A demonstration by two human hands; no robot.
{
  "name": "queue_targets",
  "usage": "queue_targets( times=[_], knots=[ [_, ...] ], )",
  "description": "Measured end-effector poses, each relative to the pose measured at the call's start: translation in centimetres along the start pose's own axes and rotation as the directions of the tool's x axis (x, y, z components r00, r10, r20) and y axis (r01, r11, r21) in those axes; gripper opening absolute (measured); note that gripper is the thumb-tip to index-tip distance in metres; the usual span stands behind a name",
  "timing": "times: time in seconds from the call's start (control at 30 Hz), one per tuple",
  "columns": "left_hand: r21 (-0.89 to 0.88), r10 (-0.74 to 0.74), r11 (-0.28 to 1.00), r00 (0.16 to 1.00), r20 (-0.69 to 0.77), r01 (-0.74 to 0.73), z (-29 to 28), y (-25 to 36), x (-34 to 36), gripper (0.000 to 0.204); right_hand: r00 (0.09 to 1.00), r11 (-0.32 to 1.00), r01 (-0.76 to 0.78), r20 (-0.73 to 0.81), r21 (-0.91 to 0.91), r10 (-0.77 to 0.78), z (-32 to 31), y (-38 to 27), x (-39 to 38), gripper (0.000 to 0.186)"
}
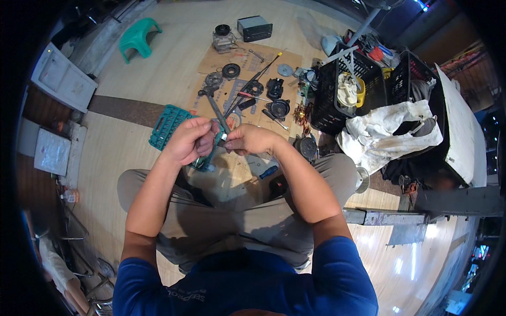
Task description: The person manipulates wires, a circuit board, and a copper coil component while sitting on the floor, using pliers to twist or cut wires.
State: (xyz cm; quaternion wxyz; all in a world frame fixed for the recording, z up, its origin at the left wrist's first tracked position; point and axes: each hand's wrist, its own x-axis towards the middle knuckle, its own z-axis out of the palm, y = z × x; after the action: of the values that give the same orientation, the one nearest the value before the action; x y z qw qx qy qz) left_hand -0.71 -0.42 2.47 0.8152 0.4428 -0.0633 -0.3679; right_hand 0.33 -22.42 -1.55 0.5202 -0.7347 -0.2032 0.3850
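Note:
My right hand (pixel 247 139) pinches the lower end of a long dark metal bar (pixel 219 113), beside a small shiny silver piece (pixel 224 137). The bar runs forward to a jointed metal part (pixel 208 90). My left hand (pixel 192 139) is curled just left of that end, its fingers bent inward; what they hold is hidden. An open teal socket-set case (pixel 159 129) lies behind the left hand. A blue-handled screwdriver (pixel 269 172) is on the floor below the right hand.
A cardboard sheet (pixel 205 60) bears discs, rods, housings and tools. A pump-like part (pixel 224 42) and grey metal box (pixel 254 27) stand beyond. Black crates (pixel 369 79), white cloth (pixel 369 137) and a board (pixel 458 126) crowd the right; a green stool (pixel 137 39) is upper left.

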Motion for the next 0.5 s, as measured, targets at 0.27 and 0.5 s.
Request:
queue_targets(
  times=[0.27,0.5],
  knots=[
    [0.753,-0.125,0.617,0.973,-0.192,0.228,0.7,-2.1,0.9,0.023,0.98,0.999,-0.014,-0.199,0.034,0.02,-1.0,-1.3,-0.9,0.023],
    [0.537,0.186,0.84,0.893,-0.41,0.072,0.2,-3.9,2.5,0.023,0.979,0.861,0.051,-0.198,0.506,0.059,2.1,-1.8,-0.2,0.019]
  ],
)
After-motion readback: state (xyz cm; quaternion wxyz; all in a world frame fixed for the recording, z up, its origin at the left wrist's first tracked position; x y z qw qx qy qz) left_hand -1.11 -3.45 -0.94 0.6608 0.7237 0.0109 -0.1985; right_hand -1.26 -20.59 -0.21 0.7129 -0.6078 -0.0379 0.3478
